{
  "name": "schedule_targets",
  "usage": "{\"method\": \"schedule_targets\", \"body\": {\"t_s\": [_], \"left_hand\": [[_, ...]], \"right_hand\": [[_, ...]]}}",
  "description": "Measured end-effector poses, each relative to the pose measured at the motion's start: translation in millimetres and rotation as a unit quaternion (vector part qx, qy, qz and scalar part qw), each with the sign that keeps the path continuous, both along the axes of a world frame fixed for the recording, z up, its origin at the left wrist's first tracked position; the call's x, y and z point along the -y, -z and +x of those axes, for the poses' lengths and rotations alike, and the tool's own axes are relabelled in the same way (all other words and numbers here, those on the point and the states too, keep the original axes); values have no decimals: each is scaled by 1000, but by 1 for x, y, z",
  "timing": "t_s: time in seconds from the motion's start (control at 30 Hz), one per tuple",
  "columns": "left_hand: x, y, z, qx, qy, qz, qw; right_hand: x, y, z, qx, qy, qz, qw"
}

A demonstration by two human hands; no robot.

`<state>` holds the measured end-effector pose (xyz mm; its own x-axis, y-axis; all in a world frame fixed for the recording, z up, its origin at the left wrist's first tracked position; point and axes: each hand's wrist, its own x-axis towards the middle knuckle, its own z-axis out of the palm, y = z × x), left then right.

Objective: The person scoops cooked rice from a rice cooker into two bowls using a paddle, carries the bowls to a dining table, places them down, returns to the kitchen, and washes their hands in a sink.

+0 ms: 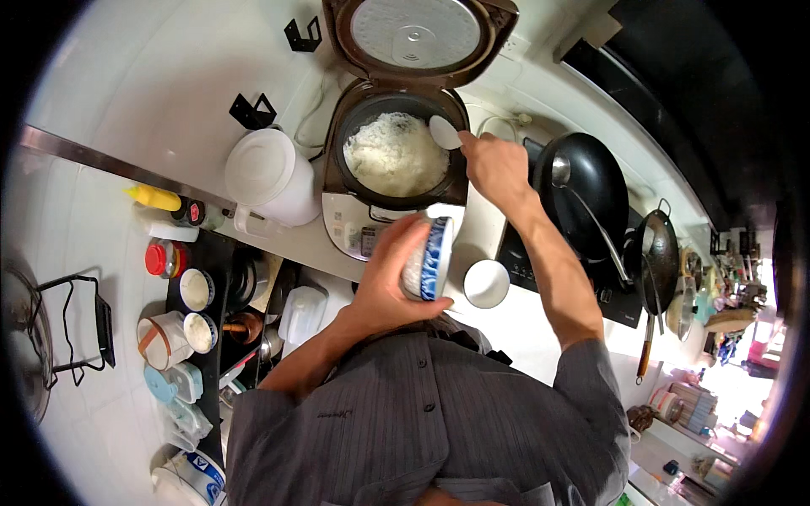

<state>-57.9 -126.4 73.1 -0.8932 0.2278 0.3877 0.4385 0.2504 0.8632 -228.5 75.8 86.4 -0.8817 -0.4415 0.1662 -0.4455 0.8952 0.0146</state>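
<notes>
My left hand (389,278) grips a blue-and-white patterned bowl (435,259). The bowl is tipped on its side with its mouth towards the right, so its inside is hidden. In my right hand (497,166) is a white rice paddle (445,133), its blade over the right side of the cooker's pot beside the rice. Cooked white rice (398,158) is heaped in the dark inner pot of a rice cooker (332,215). The cooker's lid (414,31) stands raised behind it. A white bowl (486,283) sits on the counter to the right of my left hand.
Left of the cooker stands a white lidded plastic container (269,177). A black wok (585,209) with a metal ladle (595,218) is on the cooktop at right. Two small bowls (197,289) with pale contents, jars and boxes line a black shelf (212,379) at left.
</notes>
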Motion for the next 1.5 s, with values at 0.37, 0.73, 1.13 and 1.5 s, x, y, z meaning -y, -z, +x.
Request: {"method": "schedule_targets", "body": {"t_s": [0.37, 0.73, 1.13, 1.5], "left_hand": [[74, 21, -12, 130, -126, 184, 966], [90, 21, -16, 201, -103, 274, 935], [90, 28, -13, 231, -104, 313, 915], [86, 31, -12, 205, -116, 323, 917]], "right_hand": [[46, 47, -67, 198, 66, 75, 975], [38, 66, -65, 191, 82, 5, 978], [74, 69, -54, 196, 28, -68, 978], [96, 76, -33, 265, 37, -209, 941]]}}
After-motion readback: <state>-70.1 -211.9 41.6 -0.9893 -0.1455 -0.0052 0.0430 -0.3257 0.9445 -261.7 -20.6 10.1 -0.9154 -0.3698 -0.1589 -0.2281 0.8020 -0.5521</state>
